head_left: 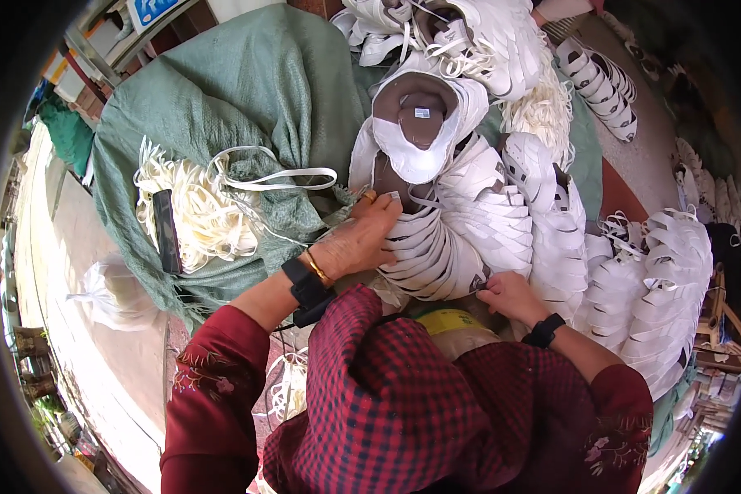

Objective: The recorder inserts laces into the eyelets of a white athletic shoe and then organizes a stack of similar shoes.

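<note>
A curved row of white shoe uppers (428,251), nested one inside another, lies in front of me. My left hand (361,235) is closed on the row's left side, its fingertips beside a small pale label. At the near right end of the same row, my right hand (512,298) pinches the edge of an upper by a small dark patch. Above the row rests a white upper with a brown lining (417,123), its opening facing up. Off-white laces (202,218) lie bundled on a green woven sack (247,90) left of my left hand.
More nested white uppers (671,288) stand to the right, and others (486,41) with loose laces are heaped at the back. A dark narrow object (166,230) lies on the lace bundle. A white plastic bag (119,292) sits on the floor at left. Another person's arm (564,8) shows at the top.
</note>
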Demonstrator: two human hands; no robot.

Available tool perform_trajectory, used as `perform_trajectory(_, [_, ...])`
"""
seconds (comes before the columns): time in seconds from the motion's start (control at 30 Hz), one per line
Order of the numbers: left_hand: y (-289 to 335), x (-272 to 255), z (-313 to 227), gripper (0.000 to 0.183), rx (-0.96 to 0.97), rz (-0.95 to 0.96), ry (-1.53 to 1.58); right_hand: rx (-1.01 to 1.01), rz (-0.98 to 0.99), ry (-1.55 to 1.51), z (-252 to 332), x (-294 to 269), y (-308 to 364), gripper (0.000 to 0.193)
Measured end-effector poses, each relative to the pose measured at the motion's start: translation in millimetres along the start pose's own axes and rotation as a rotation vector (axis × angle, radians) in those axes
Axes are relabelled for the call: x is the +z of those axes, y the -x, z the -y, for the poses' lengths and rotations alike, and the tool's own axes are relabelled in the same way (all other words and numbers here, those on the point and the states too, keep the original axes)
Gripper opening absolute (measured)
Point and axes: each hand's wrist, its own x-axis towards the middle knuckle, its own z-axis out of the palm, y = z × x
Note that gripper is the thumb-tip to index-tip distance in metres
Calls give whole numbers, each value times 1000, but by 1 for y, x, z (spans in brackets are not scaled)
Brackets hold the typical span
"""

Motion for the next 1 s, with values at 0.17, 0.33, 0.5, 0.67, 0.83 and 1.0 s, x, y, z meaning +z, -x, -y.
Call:
perform_trajectory(0.17, [-13,-1,-11,73,-87,191,-98,54,1,-3,9,-3,3,26])
perform_trajectory(0.33, [-14,5,-20,54,-27,111,-212,45,-85,-91,1,3,0,28])
perform_trajectory(0.5, [-51,0,-20,63,-85,321,-204,58,-100,-109,-5,5,-6,31])
perform_trajectory(0.67, [-56,6,-4,61,-96,449,-65,37,-56,-82,-7,3,-9,31])
perform_trajectory(0.83, [2,24,-24,51,-138,253,-23,-17,-56,-13,-26,-4,-12,28])
perform_trajectory(1.0, [17,24,-21,55,-99,180,30,47,-12,-93,-25,-1,-4,27])
